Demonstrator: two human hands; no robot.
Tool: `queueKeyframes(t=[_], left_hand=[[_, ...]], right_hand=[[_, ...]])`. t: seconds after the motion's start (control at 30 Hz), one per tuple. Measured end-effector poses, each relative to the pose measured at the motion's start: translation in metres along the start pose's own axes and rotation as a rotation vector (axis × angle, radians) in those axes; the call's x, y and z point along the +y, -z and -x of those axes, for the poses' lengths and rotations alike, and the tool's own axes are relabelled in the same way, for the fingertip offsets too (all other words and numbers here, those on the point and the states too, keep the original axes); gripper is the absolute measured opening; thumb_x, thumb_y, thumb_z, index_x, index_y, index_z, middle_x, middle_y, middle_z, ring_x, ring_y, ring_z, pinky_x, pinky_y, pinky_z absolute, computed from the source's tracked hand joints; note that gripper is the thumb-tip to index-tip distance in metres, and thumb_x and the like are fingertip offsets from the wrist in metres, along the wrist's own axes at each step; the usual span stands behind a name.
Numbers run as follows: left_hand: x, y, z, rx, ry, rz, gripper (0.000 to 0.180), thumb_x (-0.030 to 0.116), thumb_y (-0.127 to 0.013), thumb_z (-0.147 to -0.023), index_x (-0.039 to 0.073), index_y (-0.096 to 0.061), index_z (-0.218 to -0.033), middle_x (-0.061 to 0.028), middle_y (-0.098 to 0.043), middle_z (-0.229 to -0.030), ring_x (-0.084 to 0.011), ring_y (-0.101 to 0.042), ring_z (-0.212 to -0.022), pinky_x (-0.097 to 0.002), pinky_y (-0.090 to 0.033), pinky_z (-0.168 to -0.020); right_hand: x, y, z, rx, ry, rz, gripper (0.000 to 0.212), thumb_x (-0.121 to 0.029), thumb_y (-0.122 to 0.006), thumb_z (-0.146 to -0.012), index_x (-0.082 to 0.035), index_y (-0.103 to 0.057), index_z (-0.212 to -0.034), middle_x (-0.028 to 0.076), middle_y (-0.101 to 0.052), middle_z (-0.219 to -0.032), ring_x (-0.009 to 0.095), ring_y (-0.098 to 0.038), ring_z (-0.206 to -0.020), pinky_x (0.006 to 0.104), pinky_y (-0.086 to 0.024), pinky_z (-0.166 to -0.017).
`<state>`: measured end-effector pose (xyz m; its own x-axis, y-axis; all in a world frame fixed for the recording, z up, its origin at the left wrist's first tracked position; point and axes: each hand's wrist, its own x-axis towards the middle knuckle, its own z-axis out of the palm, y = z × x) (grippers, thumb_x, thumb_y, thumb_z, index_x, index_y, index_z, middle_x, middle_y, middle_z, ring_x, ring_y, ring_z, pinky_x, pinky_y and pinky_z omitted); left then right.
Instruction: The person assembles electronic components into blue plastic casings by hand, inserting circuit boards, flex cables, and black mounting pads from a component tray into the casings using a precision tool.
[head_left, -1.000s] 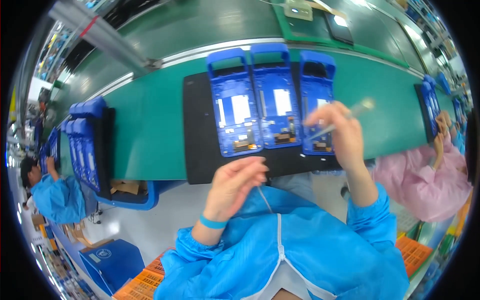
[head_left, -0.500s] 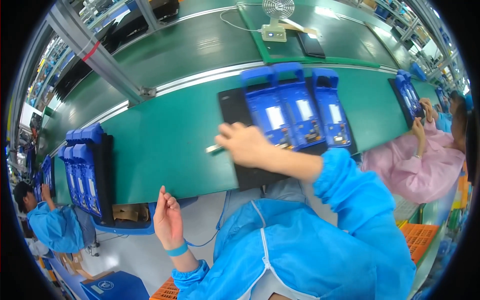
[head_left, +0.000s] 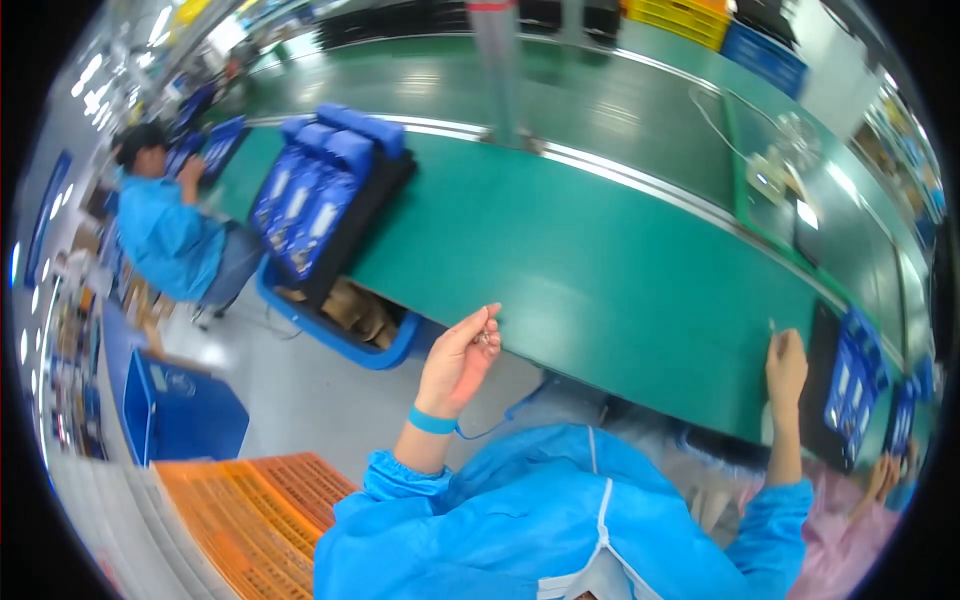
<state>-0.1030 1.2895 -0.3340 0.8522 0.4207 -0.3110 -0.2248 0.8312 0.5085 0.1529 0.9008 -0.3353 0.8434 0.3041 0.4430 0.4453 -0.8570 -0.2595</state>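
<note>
My left hand (head_left: 458, 365), with a teal band at its wrist, is raised by the bench's near edge. Its fingers are curled in, and small shiny bits show at the fingertips, too small to name. Farther right, my right hand (head_left: 787, 368) is closed over the green bench top (head_left: 600, 290), gripping a thin, pale, stick-like tool (head_left: 772, 326) whose tip pokes out above the fingers. Just right of that hand lies a black tray (head_left: 822, 375) bearing blue plastic housings (head_left: 853, 385) with electronic parts inside.
On the left, another black tray (head_left: 372, 235) carries several blue housings (head_left: 308, 195). Below it sits a blue bin (head_left: 385, 352) with cardboard. A metal post (head_left: 497, 80) rises behind the bench. Co-workers sit left (head_left: 165, 230) and right (head_left: 830, 510). Orange crates (head_left: 250, 510) stand lower left.
My view has swung left, so the bench and trays appear farther right. My right hand has kept the tool and is still beside the right tray. My left hand's fingers have curled in.
</note>
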Motion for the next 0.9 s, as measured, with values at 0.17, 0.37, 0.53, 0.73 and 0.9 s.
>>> queueKeyframes(t=[0.17, 0.37, 0.53, 0.73, 0.9], left_hand=[[0.053, 0.052, 0.03, 0.178, -0.194, 0.005, 0.024, 0.018, -0.054, -0.087, 0.0, -0.052, -0.102, 0.0001, -0.051, -0.073, -0.0085, -0.046, -0.062, -0.0188, -0.037, -0.053], [0.133, 0.114, 0.035, 0.504, -0.679, -0.045, 0.032, 0.032, -0.059, -0.084, 0.001, -0.054, -0.086, 0.0027, -0.042, -0.062, -0.007, -0.038, -0.054, -0.0212, -0.03, -0.05], [0.159, 0.117, 0.016, 0.637, -0.667, -0.42, 0.029, 0.029, -0.062, -0.082, 0.001, -0.056, -0.077, 0.001, -0.043, -0.053, -0.0074, -0.039, -0.048, -0.0203, -0.029, -0.045], [0.159, 0.117, 0.017, 0.603, -0.644, -0.507, 0.03, 0.028, -0.062, -0.082, -0.001, -0.057, -0.078, 0.0007, -0.044, -0.051, -0.0058, -0.039, -0.043, -0.0184, -0.028, -0.041], [0.161, 0.119, 0.016, 0.553, -0.647, -0.518, 0.027, 0.028, -0.061, -0.083, 0.003, -0.056, -0.073, 0.0024, -0.043, -0.053, -0.0049, -0.038, -0.044, -0.0182, -0.027, -0.041]], right_hand=[[-0.185, -0.043, -0.014, -0.692, -0.141, -0.793, 0.029, -0.029, -0.047, -0.09, -0.002, -0.054, -0.082, 0.006, -0.053, -0.056, 0.012, -0.046, -0.039, 0.027, -0.035, -0.037], [-0.387, -0.09, -0.009, -1.146, 0.121, -1.229, 0.035, -0.032, -0.045, -0.09, 0.001, -0.051, -0.1, 0.008, -0.06, -0.082, 0.008, -0.047, -0.04, 0.0217, -0.034, -0.035], [-0.502, -0.118, 0.002, -1.068, -0.018, -1.255, 0.04, -0.035, -0.05, -0.086, 0.005, -0.049, -0.091, 0.011, -0.056, -0.074, 0.011, -0.046, -0.039, 0.0241, -0.035, -0.036], [-0.545, -0.133, -0.017, -1.03, -0.443, -1.492, 0.03, -0.02, -0.067, -0.075, 0.006, -0.052, -0.077, 0.009, -0.052, -0.066, 0.012, -0.049, -0.046, 0.0207, -0.027, -0.033], [-0.561, -0.146, -0.029, -1.103, -0.566, -1.551, 0.02, -0.012, -0.071, -0.068, -0.003, -0.054, -0.074, 0.003, -0.05, -0.066, 0.007, -0.036, -0.043, 0.0198, -0.023, -0.034]])
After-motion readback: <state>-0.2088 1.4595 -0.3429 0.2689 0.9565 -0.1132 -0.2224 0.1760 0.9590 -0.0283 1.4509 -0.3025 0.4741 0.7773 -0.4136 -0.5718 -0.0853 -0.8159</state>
